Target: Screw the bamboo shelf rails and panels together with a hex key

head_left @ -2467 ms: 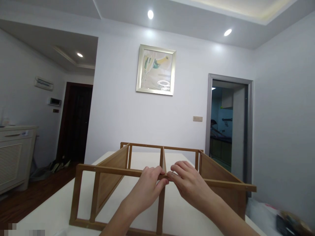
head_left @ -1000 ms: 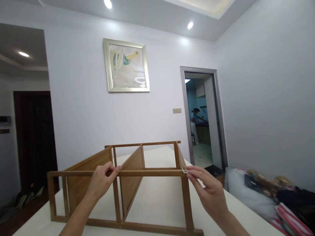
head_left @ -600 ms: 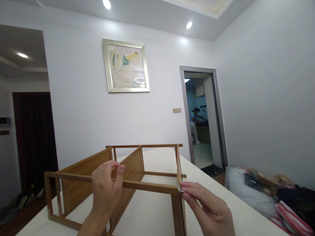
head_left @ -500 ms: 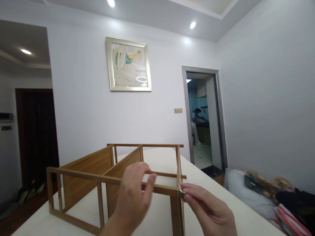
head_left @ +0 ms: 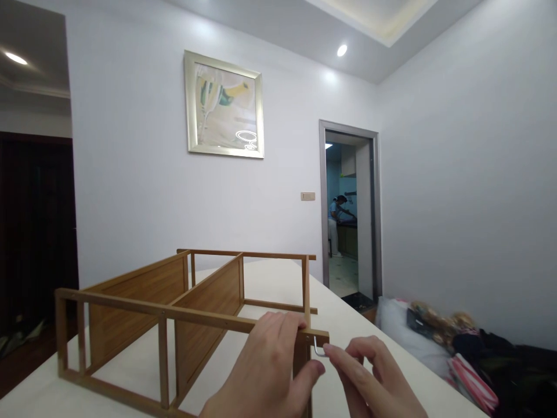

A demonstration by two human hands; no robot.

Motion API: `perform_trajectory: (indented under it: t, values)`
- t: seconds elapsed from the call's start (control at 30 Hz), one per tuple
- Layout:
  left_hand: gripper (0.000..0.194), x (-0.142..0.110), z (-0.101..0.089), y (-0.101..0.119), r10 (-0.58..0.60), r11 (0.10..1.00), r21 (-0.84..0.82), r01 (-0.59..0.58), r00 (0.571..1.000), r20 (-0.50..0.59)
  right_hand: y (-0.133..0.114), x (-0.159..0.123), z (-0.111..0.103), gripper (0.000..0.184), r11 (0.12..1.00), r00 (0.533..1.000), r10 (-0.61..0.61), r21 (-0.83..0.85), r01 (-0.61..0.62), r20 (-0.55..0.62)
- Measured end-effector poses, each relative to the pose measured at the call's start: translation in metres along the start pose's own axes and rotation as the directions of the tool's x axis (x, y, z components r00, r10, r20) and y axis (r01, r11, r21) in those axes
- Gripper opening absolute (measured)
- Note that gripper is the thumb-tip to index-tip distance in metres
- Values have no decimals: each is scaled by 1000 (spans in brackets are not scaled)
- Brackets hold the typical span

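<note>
A white table (head_left: 274, 281) lay under the wooden rack (head_left: 200, 316), which rested on its side, much of it joined: long rails ran along its near and far edges, with the left panel (head_left: 137, 299) and the middle panel (head_left: 213, 307) standing between them. The right panel (head_left: 307, 290) stood at the rack's right end, seen nearly edge-on. What seemed left was fastening at that end; how tight any joint was could not be told.

The left hand (head_left: 274, 360) reached over the rack's near rail by the right end, its fingers bent across the wood and the thumb apart — I could not tell whether they gripped or only rested. The right hand (head_left: 374, 377), just beyond the rack's right end, pinched a bent metal key (head_left: 319, 354) at its fingertips. The key's free arm pointed up at the rack's rail end, just beside a small screw head (head_left: 308, 338) — whether it touched the wood was unclear.
</note>
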State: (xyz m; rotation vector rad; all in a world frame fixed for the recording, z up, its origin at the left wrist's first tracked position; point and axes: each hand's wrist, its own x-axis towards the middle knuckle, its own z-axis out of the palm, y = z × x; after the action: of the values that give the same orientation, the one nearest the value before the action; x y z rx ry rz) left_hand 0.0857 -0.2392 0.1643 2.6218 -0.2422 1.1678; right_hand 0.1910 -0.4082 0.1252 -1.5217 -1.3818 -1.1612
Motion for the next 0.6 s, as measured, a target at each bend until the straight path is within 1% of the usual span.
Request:
perform_trajectory:
  t: [0.07, 0.17, 0.27, 0.47, 0.6]
  values:
    - [32, 2, -8, 1, -35, 997, -63, 39, 997, 71, -2, 3, 2, 42, 1000, 1000, -14, 6, 14, 6]
    - [31, 2, -16, 2, -69, 987, -135, 86, 990, 121, -4, 4, 6, 42, 999, 1000, 14, 46, -14, 2]
    - [28, 2, -18, 0, -94, 978, -172, 116, 987, 131, -3, 3, 8, 43, 999, 1000, 10, 51, -11, 17]
    - [23, 2, -17, -3, -139, 961, -223, 164, 983, 120, 3, 7, 5, 50, 995, 993, -98, 5, 98, 72]
    - [21, 2, -15, -4, -163, 954, -234, 187, 980, 118, 2, 12, 3, 49, 991, 986, -134, -13, 136, 97]
